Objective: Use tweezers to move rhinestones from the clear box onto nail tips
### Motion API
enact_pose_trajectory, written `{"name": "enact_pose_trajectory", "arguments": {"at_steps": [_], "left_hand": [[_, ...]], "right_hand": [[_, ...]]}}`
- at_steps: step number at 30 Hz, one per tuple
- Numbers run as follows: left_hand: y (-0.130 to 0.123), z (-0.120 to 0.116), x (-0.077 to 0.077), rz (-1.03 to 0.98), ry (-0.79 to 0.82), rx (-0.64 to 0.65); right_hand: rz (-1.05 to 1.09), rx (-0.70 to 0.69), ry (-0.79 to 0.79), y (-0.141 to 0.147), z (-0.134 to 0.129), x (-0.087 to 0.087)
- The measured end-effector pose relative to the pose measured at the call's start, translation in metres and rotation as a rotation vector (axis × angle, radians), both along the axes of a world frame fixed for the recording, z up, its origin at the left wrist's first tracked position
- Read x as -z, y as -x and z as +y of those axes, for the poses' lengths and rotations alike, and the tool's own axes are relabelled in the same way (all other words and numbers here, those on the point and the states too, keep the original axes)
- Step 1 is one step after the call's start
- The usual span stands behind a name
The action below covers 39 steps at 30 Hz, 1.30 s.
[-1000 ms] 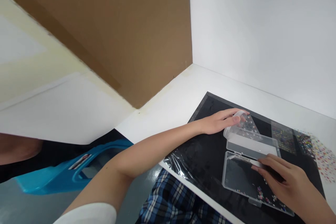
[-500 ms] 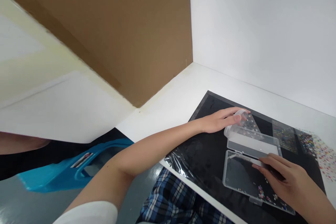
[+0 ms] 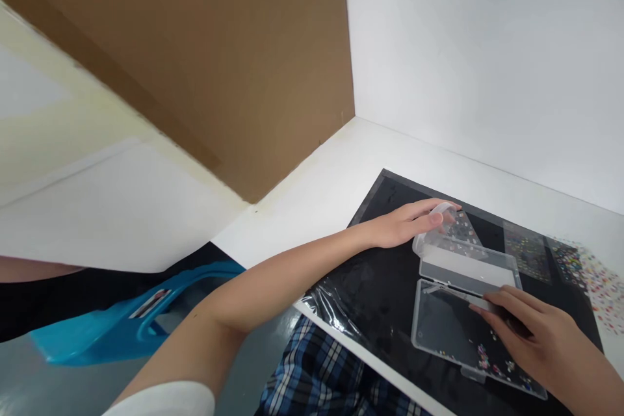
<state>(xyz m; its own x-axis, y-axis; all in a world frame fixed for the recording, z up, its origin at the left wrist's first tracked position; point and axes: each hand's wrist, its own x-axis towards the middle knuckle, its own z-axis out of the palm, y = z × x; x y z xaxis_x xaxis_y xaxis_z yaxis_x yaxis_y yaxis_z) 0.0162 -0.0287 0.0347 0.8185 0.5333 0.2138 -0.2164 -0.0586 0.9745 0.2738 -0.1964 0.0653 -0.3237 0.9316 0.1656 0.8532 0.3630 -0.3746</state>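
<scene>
My left hand (image 3: 407,224) is closed around a small clear plastic cup (image 3: 423,244), which lies tilted beside an open clear plastic box. My right hand (image 3: 536,331) grips a pair of tweezers (image 3: 468,299), their tips pointing left over the upper part of the box's tray (image 3: 414,322). Small colourful gems (image 3: 483,357) lie scattered along the tray's lower right side. Folded back behind the tray is the box's lid (image 3: 502,260), with a white strip across it. Whether the tweezer tips hold a gem is too small to tell.
A black mat (image 3: 375,286) under clear film covers the white table (image 3: 302,208). Loose colourful gems (image 3: 599,279) and clear packets (image 3: 526,250) lie at its right. A brown cardboard panel (image 3: 244,65) stands at left, with a blue plastic stool (image 3: 97,331) below.
The view has shifted slightly, moving everything a little left. Both hands keep nearly the same pose, with the cup and tweezers still in them.
</scene>
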Motion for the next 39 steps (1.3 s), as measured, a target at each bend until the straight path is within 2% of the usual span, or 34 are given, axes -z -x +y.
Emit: {"name": "enact_pose_trajectory", "arguments": {"at_steps": [3,11,22,28,33,39], "left_hand": [[0.001,-0.001,-0.001,-0.018,-0.016,-0.005],[0.001,-0.001,0.0,0.001,-0.027,-0.015],[0.001,0.001,0.0,-0.009,-0.062,-0.023],[0.001,0.0,-0.001,-0.013,-0.052,-0.024],[0.0,0.0,0.001,-0.008,-0.056,-0.032],[-0.001,0.0,0.002,-0.02,-0.038,-0.026]], "right_hand": [[0.008,-0.013,-0.022,0.002,0.0,-0.001],[-0.056,-0.104,-0.221,0.011,0.005,-0.002],[-0.113,-0.193,-0.292,0.007,0.01,-0.003],[-0.108,-0.225,-0.311,0.009,0.012,-0.01],[-0.112,-0.216,-0.417,0.014,0.013,-0.017],[-0.12,-0.264,-0.423,0.015,0.017,-0.019]]}}
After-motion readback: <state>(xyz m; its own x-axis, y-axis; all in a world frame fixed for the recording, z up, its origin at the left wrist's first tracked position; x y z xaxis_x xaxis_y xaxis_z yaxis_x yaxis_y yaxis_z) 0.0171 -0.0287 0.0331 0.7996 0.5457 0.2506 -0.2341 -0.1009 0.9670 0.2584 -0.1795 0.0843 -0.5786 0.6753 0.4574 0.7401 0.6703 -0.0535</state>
